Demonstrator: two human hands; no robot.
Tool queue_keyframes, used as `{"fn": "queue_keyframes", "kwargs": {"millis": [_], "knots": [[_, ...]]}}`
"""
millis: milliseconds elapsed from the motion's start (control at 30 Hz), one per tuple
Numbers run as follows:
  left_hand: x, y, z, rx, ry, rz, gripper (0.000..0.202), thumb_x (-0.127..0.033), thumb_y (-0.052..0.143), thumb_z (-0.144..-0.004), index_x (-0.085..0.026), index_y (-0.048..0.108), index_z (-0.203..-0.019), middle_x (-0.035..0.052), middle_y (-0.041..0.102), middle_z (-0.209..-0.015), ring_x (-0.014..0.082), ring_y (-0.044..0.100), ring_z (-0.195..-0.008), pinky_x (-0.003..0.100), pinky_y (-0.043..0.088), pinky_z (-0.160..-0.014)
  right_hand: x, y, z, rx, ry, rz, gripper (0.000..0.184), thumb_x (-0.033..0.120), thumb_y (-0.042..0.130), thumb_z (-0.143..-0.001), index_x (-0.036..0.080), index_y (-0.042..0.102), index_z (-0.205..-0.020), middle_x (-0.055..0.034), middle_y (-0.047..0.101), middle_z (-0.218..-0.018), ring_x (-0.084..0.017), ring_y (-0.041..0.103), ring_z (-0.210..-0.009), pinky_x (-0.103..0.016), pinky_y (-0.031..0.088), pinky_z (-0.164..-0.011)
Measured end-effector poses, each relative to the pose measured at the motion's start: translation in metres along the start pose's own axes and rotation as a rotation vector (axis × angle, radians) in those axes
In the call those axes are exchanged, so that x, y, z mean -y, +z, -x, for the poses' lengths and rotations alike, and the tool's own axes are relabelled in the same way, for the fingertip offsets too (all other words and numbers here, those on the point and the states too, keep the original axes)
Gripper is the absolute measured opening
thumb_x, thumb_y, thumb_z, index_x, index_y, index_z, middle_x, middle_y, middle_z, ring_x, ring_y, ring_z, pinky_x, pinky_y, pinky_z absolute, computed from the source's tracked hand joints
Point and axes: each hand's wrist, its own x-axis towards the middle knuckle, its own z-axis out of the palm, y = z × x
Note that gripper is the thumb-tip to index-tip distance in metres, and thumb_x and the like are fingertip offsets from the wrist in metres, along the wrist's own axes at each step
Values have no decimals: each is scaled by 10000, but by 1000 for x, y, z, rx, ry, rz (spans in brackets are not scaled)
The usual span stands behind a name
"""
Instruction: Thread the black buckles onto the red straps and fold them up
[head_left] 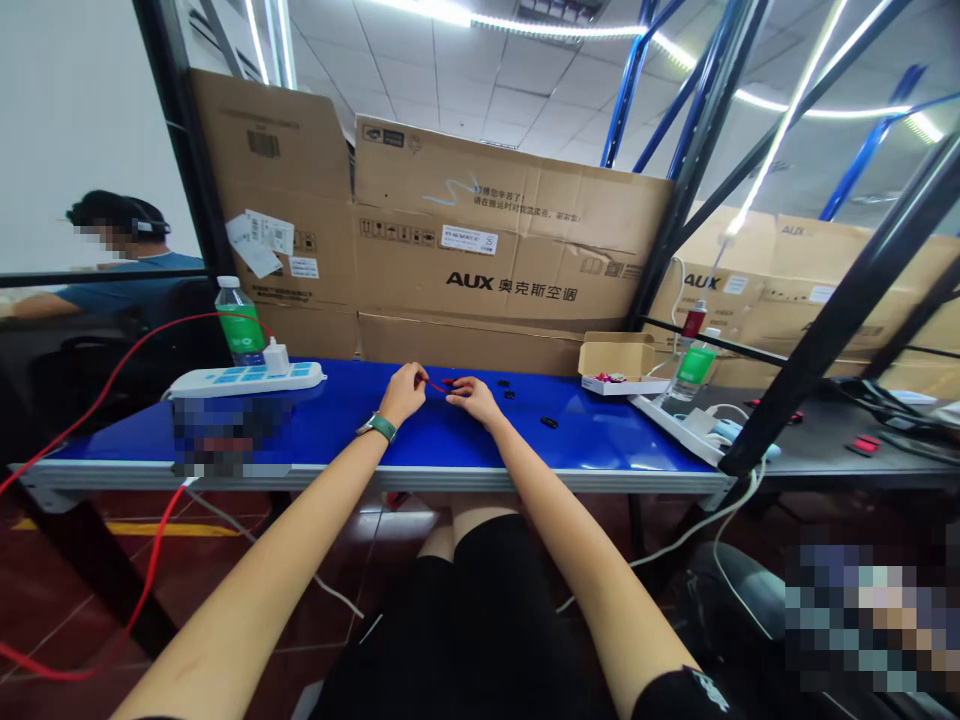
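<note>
Over the blue tabletop (450,445), my left hand (405,393) pinches one end of a thin red piece (436,387), too small to name. My right hand (474,398) is closed at its other end, with a bit of red showing above the fingers. Both hands are close together near the back half of the table. A green-banded watch sits on my left wrist. Just right of my right hand lie small black parts (509,394), and another black part (550,422) rests nearer the front edge.
At left stand a white power strip (247,379) with a charger and a water bottle (240,320). A small open carton (619,365) holds red items at right, beside another power strip (679,432) and bottle (694,370). Cardboard (502,240) walls the back. A person sits beyond, left.
</note>
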Motion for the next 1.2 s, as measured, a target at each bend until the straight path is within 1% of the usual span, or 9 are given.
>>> {"fn": "queue_keyframes", "kwargs": {"millis": [167, 300, 500, 733, 900, 967, 1033, 1100, 1200], "knots": [[-9, -2, 3, 113, 65, 14, 228, -121, 552, -794, -192, 688, -964, 76, 703, -992, 217, 664, -900, 362, 528, -901, -4, -2, -5, 18, -94, 200, 483, 157, 866, -598, 219, 601, -997, 1, 761, -901, -188, 731, -922, -344, 554, -907], [-21, -5, 4, 339, 81, 101, 294, -314, 650, -846, -201, 717, -1110, 69, 746, -1095, 230, 696, -971, 356, 531, -930, -6, -1, -6, 115, -223, 151, 525, 158, 842, -628, 228, 587, -1082, -20, 750, -1030, -189, 721, -998, -323, 552, -909], [-16, -5, 5, 507, -38, 128, 379, -436, 750, -773, -199, 776, -1067, 61, 793, -1008, 253, 730, -938, 325, 545, -872, -9, -1, -2, 146, -244, 326, 600, 123, 831, -646, 206, 593, -1190, -34, 721, -1074, -171, 695, -976, -298, 542, -889], [-18, -6, 5, 583, 78, -59, 276, -412, 673, -844, -225, 812, -993, 67, 798, -944, 244, 722, -854, 299, 504, -777, 2, -11, 0, 161, -196, 575, 161, 97, 809, -724, 208, 752, -825, -10, 769, -878, -187, 720, -911, -280, 528, -894], [-22, -8, 5, 589, 87, -121, 258, -402, 644, -863, -238, 808, -975, 68, 789, -917, 240, 705, -831, 305, 487, -767, 10, -13, 2, 164, -174, 638, 140, 148, 784, -785, 228, 780, -900, -10, 780, -929, -186, 714, -948, -261, 513, -894], [-23, -9, 5, 566, 71, -151, 271, -406, 634, -869, -223, 800, -980, 82, 779, -929, 251, 698, -859, 323, 492, -804, 13, -17, 3, 59, -168, 739, 130, 222, 700, -881, 244, 773, -986, -29, 769, -1026, -200, 682, -1035, -302, 487, -949], [-23, -10, 7, 520, 61, -223, 291, -393, 622, -870, -201, 781, -1019, 106, 758, -1011, 272, 682, -937, 354, 489, -867, 14, -25, 6, -184, -110, 880, 229, 240, 553, -966, 242, 749, -1085, -73, 732, -1149, -235, 616, -1162, -380, 443, -1013], [-25, -11, 10, 474, 46, -318, 353, -377, 625, -857, -194, 740, -1136, 130, 705, -1178, 304, 643, -1056, 405, 470, -931, 12, -35, 8, -402, 12, 990, 337, 163, 479, -957, 208, 695, -1212, -133, 663, -1280, -267, 527, -1282, -438, 399, -1052], [-30, -12, 13, 513, 106, -340, 464, -384, 599, -879, -273, 638, -1328, 108, 571, -1420, 328, 545, -1235, 475, 408, -1005, 5, -47, 12, -357, 226, 1068, 404, 107, 487, -910, 177, 662, -1268, -179, 586, -1377, -298, 465, -1346, -507, 352, -1085]]}}
